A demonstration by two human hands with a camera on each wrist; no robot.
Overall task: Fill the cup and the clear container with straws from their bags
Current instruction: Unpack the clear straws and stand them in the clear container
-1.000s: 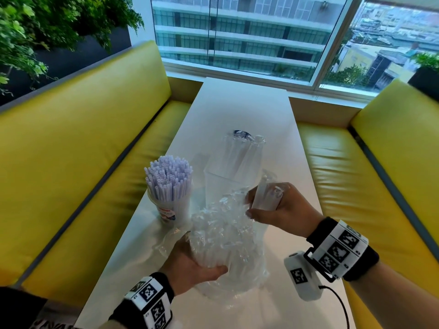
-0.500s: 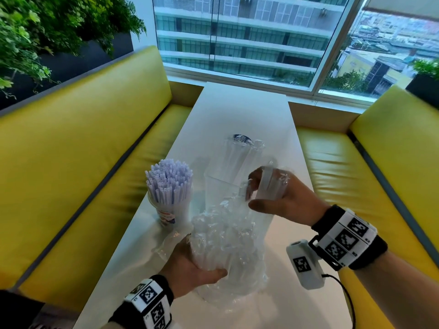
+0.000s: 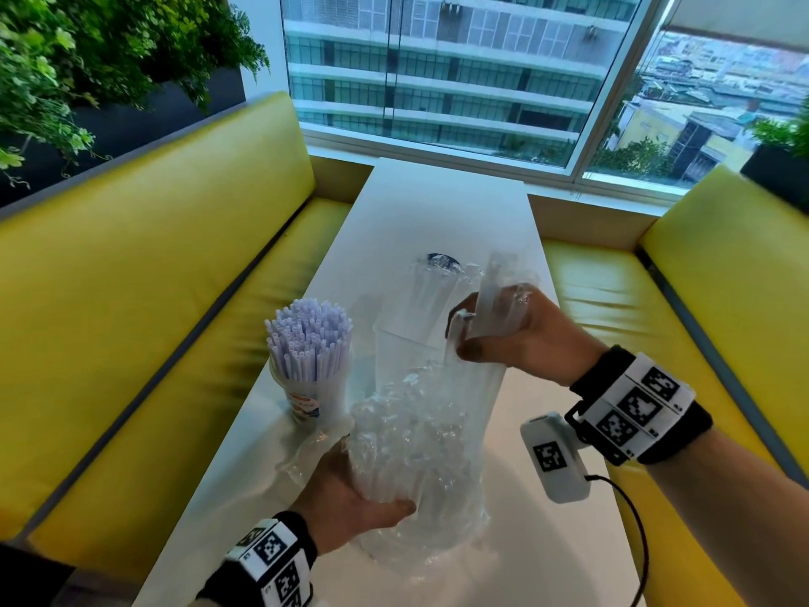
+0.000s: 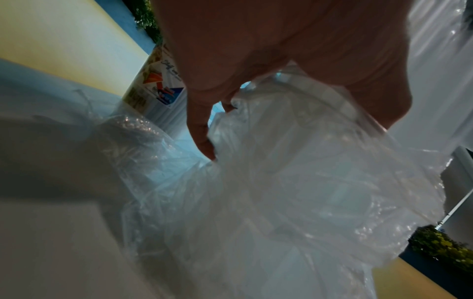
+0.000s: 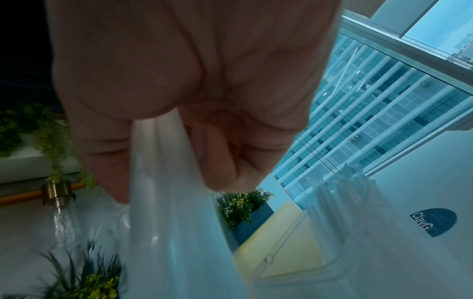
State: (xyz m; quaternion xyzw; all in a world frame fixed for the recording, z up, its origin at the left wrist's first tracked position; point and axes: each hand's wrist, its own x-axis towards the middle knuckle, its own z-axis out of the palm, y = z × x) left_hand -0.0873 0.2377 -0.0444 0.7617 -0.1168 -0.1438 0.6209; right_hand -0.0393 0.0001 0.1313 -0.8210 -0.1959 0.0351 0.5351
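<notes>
A printed cup (image 3: 311,389) packed with pale purple straws (image 3: 308,339) stands at the table's left edge. Behind the bag stands the clear container (image 3: 405,348) with several clear straws (image 3: 433,295) leaning in it. My left hand (image 3: 350,497) grips a crinkled clear bag (image 3: 420,453) of clear straws from the left side; the left wrist view shows its fingers (image 4: 204,137) curled into the bag (image 4: 294,182). My right hand (image 3: 503,335) grips a bundle of clear straws (image 3: 494,308) drawn partly up out of the bag; this bundle (image 5: 166,192) runs through its fist.
The white table (image 3: 446,212) runs away from me toward a window, with yellow benches (image 3: 144,300) on both sides. An emptied clear bag (image 3: 306,453) lies flat by the cup. A dark round label (image 5: 432,221) shows beyond the container.
My right hand has risen and moved away from me, pulling its bundle of clear straws higher out of the bag. My left hand keeps its grip on the bag.
</notes>
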